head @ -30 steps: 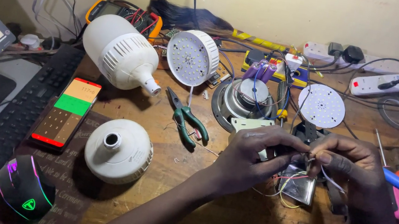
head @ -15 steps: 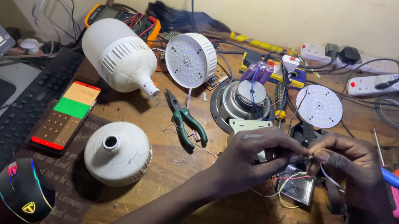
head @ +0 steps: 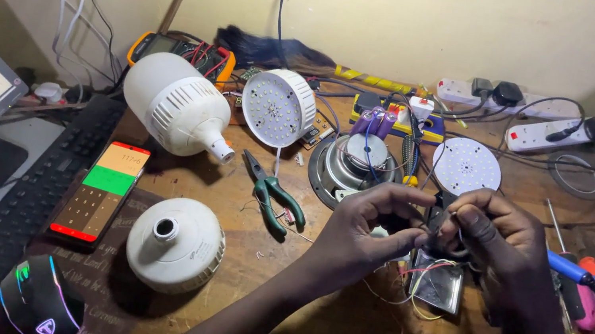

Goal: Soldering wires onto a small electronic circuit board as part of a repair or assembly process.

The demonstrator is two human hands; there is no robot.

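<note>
Over the desk [head: 233, 261], right of the pliers [head: 271, 201], the left hand [head: 363, 230] and right hand [head: 498, 241] pinch thin wires [head: 428, 231] between closed fingers, above a small board [head: 439, 283]. Best to keep both grips close together and steady.

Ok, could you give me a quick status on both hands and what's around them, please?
Left hand and right hand pinching thin wires together above small circuit board. Green-handled pliers lying left of hands, untouched. Speaker just behind.
</note>
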